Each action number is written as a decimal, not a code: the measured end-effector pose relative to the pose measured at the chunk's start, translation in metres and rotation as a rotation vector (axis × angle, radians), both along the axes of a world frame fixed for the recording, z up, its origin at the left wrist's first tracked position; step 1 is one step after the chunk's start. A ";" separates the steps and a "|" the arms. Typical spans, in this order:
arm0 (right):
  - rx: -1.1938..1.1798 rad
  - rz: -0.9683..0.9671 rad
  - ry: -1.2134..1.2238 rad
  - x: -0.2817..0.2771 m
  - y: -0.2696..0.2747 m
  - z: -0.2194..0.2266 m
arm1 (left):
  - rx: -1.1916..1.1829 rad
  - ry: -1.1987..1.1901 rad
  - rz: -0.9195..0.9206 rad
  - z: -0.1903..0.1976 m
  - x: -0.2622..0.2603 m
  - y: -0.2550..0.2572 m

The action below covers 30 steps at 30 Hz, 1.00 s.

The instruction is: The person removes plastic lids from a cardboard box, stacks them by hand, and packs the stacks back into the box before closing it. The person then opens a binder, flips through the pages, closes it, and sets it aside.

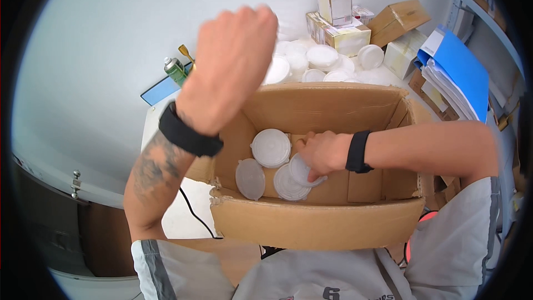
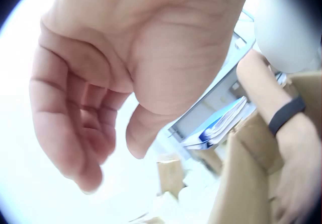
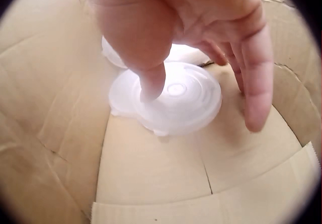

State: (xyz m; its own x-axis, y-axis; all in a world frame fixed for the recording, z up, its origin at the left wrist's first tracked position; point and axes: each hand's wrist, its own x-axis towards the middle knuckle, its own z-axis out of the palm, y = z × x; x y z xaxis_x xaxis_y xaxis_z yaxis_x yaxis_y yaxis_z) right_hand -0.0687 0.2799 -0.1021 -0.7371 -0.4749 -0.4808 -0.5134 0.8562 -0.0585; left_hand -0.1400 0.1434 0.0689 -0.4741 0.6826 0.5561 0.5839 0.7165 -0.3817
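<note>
The large open brown cardboard box (image 1: 316, 225) is set across the centre of the frame, its walls apparently keeping the round, translucent white plastic lids (image 1: 271, 148) together, while the left hand (image 1: 227, 72) is raised at upper centre, fingers loosely bent, nothing gripped. At centre right, the right hand (image 1: 323, 153) is placed inside, thumb laid on the top lid (image 3: 191, 103) and other fingers spread open, perhaps so that its face is steadied. The lower lid (image 1: 286, 184) is partly covered, and some of the white tabletop pile (image 1: 322, 55) is hidden.
</note>
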 end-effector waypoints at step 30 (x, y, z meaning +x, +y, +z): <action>0.020 0.063 -0.161 -0.001 -0.007 0.055 | -0.670 -0.876 0.045 -0.067 0.013 -0.004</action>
State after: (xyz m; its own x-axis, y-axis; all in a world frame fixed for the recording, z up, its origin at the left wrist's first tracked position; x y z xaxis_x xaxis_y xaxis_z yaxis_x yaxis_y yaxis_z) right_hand -0.0701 0.2729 -0.0473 -0.6187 -0.5070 -0.6001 -0.5513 0.8244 -0.1282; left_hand -0.1267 0.1395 0.0019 -0.5551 0.6924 -0.4609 0.8206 0.5465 -0.1672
